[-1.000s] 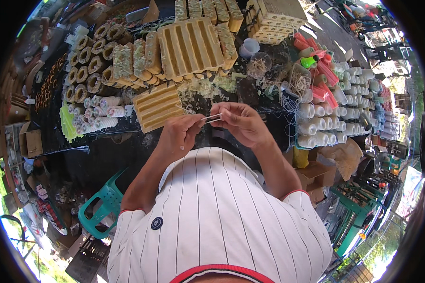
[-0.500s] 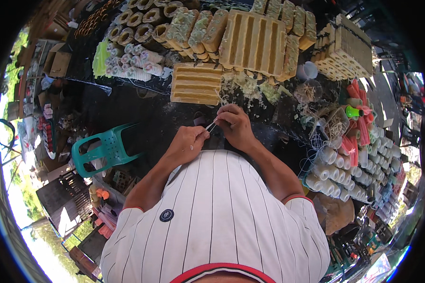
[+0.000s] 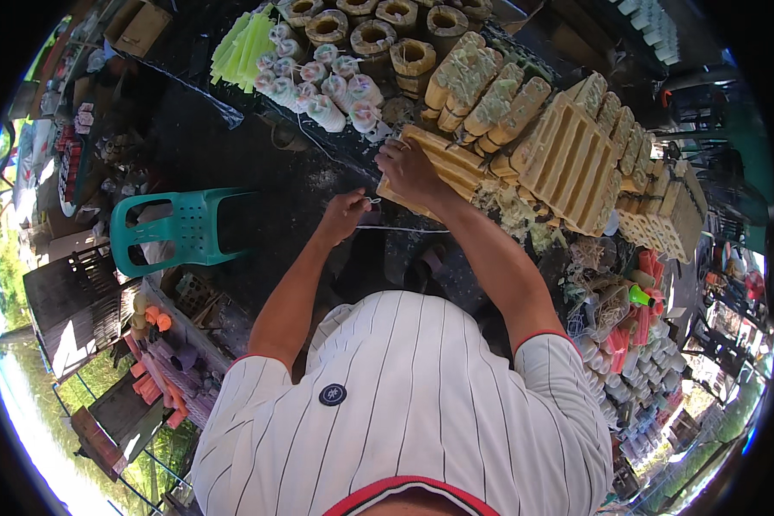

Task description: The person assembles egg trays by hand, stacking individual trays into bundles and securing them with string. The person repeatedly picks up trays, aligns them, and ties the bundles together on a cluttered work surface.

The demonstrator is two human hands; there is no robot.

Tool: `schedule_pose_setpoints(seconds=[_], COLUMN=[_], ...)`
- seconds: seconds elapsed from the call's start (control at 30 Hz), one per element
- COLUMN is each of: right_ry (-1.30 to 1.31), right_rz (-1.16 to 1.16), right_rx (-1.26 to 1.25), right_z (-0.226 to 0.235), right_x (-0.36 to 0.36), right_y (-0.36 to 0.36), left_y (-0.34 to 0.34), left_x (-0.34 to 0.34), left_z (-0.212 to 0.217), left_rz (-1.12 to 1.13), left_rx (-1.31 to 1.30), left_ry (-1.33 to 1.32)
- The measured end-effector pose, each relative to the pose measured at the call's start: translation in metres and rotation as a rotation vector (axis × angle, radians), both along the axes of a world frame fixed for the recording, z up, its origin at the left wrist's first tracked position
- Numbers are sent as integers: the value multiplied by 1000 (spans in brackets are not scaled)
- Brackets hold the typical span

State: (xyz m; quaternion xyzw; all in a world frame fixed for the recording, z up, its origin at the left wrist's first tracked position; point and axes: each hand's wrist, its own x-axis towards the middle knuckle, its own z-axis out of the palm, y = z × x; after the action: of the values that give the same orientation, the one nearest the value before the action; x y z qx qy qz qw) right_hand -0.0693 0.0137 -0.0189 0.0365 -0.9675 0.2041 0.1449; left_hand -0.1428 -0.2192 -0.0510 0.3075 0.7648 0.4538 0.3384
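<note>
— What is being handled?

— A thin pale string (image 3: 404,229), stretched nearly level just below the hands, over the dark worktop (image 3: 232,129). One end comes up to the left hand (image 3: 346,213), whose fingers are closed to a pinch on it; something small and light shows at the fingertips, though it is too tiny to tell whether that is a knot or a loop.

— And the other hand?

— The right hand (image 3: 408,169) lies palm down on a flat tan slab (image 3: 443,168) at the near edge of the stacked goods, fingers curled over its end. Whether it also grips the string I cannot tell; the line runs under the wrist and is lost there. I judge the slab is being steadied so the string can be worked around it.

— How are the arms set?

— Both forearms come up from the striped white shirt (image 3: 404,413), the left bent and short, the right reaching further out and up to the stack.

— What lies about them?

— Beyond the slab, long tan bars (image 3: 568,146) stand side by side in tilted rows. Left of these are small white wrapped bundles (image 3: 318,82), then green sticks (image 3: 241,43), with brown ring-shaped coils (image 3: 387,21) above. A teal plastic stool (image 3: 185,228) stands well apart on the left, and white cups (image 3: 628,387) in rows at the right.
</note>
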Motion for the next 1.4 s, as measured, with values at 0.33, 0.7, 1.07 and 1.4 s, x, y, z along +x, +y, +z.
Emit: schedule_pose_setpoints(seconds=[0.33,0.7,1.07,1.4], right_ry=[-403,-1012,-441,320], right_rz=[18,-851,-910,-595], right_rx=[232,118,-190,-118], right_z=[-26,-18,-29,62], right_x=[-21,-92,-56,-39], right_y=[-16,44,26,14], left_y=[43,38,45,58], left_x=[26,64,44,-4], left_z=[-26,-30,-39,-49], left_rz=[-205,-454,-453,-410], left_rx=[-51,-96,-138,-101], left_ry=[-150,-106,-52,106])
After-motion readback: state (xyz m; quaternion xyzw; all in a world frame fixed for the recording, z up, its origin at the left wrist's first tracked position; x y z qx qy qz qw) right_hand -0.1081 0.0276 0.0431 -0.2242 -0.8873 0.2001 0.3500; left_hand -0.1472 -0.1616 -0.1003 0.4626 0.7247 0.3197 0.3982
